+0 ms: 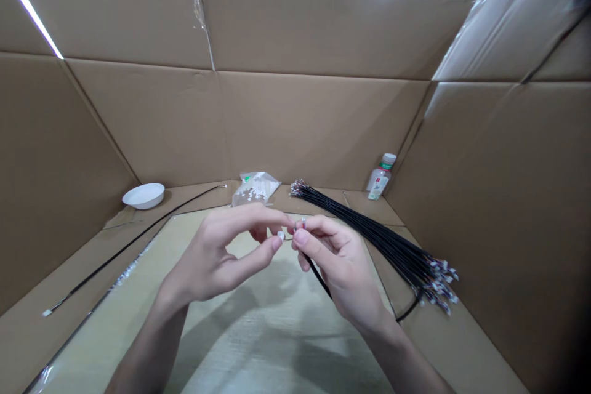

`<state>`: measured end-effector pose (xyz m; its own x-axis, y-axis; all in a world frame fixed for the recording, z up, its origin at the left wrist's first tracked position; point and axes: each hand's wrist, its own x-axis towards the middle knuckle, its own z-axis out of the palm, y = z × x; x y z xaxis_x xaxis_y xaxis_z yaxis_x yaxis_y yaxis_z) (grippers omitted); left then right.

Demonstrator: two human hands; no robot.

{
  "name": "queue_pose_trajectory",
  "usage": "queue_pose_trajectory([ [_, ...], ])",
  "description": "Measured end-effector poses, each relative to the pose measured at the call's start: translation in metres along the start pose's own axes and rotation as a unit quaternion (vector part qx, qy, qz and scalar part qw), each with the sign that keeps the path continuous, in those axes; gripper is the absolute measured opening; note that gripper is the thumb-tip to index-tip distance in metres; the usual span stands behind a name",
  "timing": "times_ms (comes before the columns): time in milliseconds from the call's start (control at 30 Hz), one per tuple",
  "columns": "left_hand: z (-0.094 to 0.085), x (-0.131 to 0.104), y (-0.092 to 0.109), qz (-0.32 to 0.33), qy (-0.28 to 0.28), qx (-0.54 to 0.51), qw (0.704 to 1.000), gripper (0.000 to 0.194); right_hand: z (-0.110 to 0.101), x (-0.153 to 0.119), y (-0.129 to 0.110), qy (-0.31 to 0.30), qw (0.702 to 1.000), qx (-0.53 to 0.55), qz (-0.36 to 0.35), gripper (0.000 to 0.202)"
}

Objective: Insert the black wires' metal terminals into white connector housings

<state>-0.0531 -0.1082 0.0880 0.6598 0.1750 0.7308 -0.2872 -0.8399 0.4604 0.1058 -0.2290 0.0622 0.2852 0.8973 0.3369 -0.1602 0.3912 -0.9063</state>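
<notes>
Over the middle of the mat, my right hand (330, 252) pinches the end of a black cable (318, 276) between thumb and fingers. Thin wires come out of that end, and the cable runs down behind the hand. My left hand (231, 243) faces it, with a small white connector (281, 236) at the tip of its thumb, apparently held against the fingers behind. A thin wire spans the short gap from this connector to my right fingertips. My left index fingertip reaches the right thumb and index finger. Fingers partly hide the wire ends.
A bundle of black cables (369, 228) lies to the right, and a single cable (138, 237) on the left. Along the back stand a white bowl (144, 196), a plastic bag of small white pieces (255, 188) and a bottle (381, 178). Cardboard walls (323, 129) enclose the table.
</notes>
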Motion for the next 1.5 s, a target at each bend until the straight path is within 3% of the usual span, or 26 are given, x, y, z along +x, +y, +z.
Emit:
queue_pose_trajectory([
  [133, 0.000, -0.005, -0.004, 0.088, -0.005, 0.103, 0.991, 0.042, -0.001, -0.001, 0.001, 0.006, 1.000, -0.013, -0.005, 0.014],
  [233, 0.002, -0.006, -0.002, 0.085, -0.002, 0.104, 0.991, 0.031, -0.002, -0.001, 0.003, 0.013, 1.000, -0.015, -0.003, 0.016],
  [367, 0.007, -0.001, 0.005, -0.002, 0.020, 0.037, 0.999, 0.013, 0.000, 0.000, 0.002, 0.017, 0.999, -0.034, -0.017, 0.020],
  [567, 0.010, 0.002, 0.009, -0.109, 0.036, -0.070, 0.991, 0.007, 0.001, -0.002, -0.003, 0.040, 0.989, -0.125, -0.063, 0.020],
  [700, 0.012, 0.002, 0.007, -0.188, 0.055, -0.169, 0.966, 0.016, -0.002, -0.003, -0.002, 0.037, 0.994, -0.095, -0.037, 0.023],
  [867, 0.021, 0.006, -0.002, -0.208, 0.049, -0.279, 0.936, 0.029, -0.006, -0.001, -0.002, 0.019, 1.000, -0.023, 0.009, 0.027],
  [1100, 0.034, 0.008, -0.006, -0.157, 0.092, -0.294, 0.938, 0.035, -0.005, -0.003, -0.004, 0.022, 0.999, 0.026, 0.025, 0.028],
  [1500, 0.045, 0.004, -0.010, 0.009, 0.175, -0.149, 0.973, 0.042, -0.008, -0.002, 0.000, 0.053, 0.998, -0.017, -0.024, 0.024],
])
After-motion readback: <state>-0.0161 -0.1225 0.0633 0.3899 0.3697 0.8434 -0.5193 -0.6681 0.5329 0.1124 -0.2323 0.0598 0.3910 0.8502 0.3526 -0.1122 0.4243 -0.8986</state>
